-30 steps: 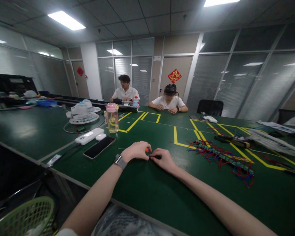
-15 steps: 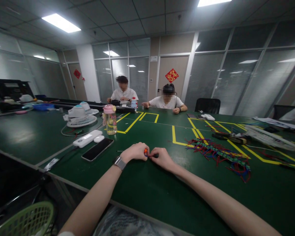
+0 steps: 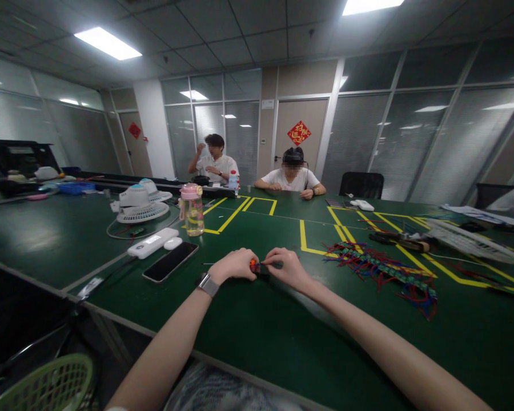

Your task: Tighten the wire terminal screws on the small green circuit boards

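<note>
My left hand (image 3: 235, 264), with a watch on its wrist, is curled closed on the green table (image 3: 261, 337) and pinches a small orange and black part (image 3: 255, 266). My right hand (image 3: 286, 265) meets it from the right, fingers pinched on the dark end of the same part. What the part is stays too small to make out. A heap of red, blue and green wires with green boards (image 3: 381, 271) lies to the right of my hands.
A black phone (image 3: 170, 261), a white power bank (image 3: 152, 242) and a bottle with a pink lid (image 3: 191, 209) sit to the left. Two white fans (image 3: 137, 204) stand further back. Two people sit at the far side. A green basket (image 3: 47, 385) stands below left.
My right hand has lifted its fingers slightly and shifted its pinch on the part. The person at the far left has raised a hand. The view has moved a little.
</note>
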`<state>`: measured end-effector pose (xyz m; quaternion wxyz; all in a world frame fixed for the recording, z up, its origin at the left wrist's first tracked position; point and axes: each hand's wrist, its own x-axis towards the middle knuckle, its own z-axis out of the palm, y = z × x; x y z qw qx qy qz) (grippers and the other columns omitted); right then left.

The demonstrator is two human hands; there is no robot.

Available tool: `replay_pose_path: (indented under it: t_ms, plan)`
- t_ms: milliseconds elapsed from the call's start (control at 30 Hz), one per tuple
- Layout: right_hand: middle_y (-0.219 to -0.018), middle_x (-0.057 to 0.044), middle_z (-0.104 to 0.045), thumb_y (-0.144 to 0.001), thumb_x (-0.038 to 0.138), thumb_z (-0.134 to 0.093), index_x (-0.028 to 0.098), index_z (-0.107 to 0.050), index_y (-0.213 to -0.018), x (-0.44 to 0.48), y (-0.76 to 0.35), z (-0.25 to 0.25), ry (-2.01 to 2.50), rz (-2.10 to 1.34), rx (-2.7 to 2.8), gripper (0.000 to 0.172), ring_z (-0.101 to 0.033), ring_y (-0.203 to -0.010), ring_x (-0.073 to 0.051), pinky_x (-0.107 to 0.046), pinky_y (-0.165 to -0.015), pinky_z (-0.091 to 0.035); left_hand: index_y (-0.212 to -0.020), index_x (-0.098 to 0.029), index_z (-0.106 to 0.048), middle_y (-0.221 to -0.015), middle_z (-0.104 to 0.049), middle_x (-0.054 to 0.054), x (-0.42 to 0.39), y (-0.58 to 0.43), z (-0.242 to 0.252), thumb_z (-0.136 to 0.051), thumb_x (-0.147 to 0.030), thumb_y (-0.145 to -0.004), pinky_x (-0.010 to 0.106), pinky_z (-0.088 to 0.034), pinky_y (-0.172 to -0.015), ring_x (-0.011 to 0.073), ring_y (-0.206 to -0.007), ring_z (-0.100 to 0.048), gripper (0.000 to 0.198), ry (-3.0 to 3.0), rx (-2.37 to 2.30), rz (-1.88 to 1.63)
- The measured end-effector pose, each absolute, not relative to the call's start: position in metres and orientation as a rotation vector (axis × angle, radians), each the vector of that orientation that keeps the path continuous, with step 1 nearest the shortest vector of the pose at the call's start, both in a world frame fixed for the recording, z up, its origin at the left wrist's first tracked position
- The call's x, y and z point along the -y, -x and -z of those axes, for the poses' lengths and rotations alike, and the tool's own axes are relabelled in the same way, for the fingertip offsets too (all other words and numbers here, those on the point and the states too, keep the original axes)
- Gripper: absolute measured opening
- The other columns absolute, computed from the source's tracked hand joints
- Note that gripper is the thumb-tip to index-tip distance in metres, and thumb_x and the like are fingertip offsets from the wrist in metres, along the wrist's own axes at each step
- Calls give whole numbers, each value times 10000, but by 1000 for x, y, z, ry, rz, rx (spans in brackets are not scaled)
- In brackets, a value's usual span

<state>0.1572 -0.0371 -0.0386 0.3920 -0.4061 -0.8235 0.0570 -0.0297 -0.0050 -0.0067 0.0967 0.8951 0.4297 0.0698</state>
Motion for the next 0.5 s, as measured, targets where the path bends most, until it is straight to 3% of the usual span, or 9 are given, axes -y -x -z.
replay_pose_path:
  t_ms: [200, 333, 500]
  plan:
    - [-792, -48, -701, -722, 162, -612, 168, -733, -758, 40, -150, 47, 1104, -540, 1866, 126, -641, -774, -173, -288, -755, -485, -987, -225, -674, -927, -637, 32, -3, 48, -9, -632, -565, -650, 267, -430, -733, 187, -840, -584, 480, -2446, -1082, -653]
    - [-819, -57, -708, -731, 194, -603, 152, -732, -789, 46, -144, 49, 1117, -688, 1839, 147, -643, -810, -182, -297, -779, -485, -980, -214, -673, -869, -634, 21, -8, 54, -15, -576, -557, -719, 270, -417, -744, 163, -799, -575, 441, -2349, -1123, -965]
    - [-811, -66, -706, -735, 192, -598, 142, -729, -779, 49, -137, 47, 1145, -689, 1839, 147, -640, -794, -183, -305, -777, -490, -965, -216, -679, -893, -636, 20, -7, 56, -17, -572, -532, -736, 272, -419, -761, 159, -806, -570, 405, -2326, -1145, -1040]
